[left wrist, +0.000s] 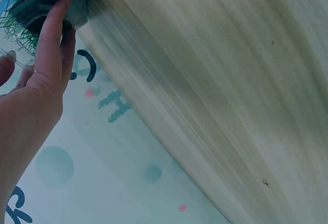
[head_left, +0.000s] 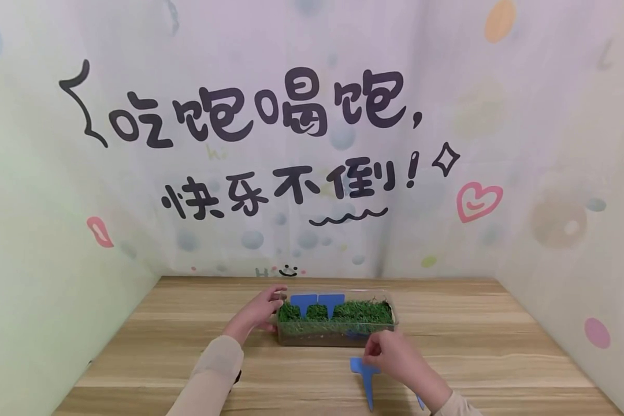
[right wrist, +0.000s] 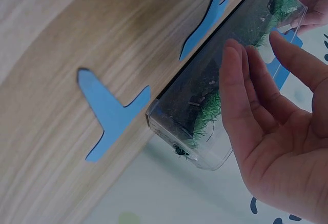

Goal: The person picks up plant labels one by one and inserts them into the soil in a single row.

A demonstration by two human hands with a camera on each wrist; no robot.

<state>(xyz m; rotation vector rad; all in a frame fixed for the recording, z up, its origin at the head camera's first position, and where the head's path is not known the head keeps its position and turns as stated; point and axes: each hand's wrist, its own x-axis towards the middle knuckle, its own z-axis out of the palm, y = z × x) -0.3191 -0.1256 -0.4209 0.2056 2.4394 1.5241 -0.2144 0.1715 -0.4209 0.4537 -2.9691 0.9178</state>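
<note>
A clear plastic box (head_left: 338, 340) holds soil and green grass (head_left: 366, 312). Two blue T-shaped plant labels (head_left: 331, 300) stand upright in the grass, side by side on the left. My left hand (head_left: 262, 307) holds the box's left end, its thumb and fingers on either side of the corner. Above the table by the box's front, my right hand (right wrist: 287, 131) has its thumb and fingertips apart with nothing between them. From the head view its fingers overlap the top of another blue plant label (head_left: 366, 384), which lies on the table.
One more blue plant label (right wrist: 113, 119) lies on the wooden table (head_left: 447, 323), largely hidden by the right wrist in the head view. A printed white backdrop (head_left: 270, 248) rises behind the table and along both sides.
</note>
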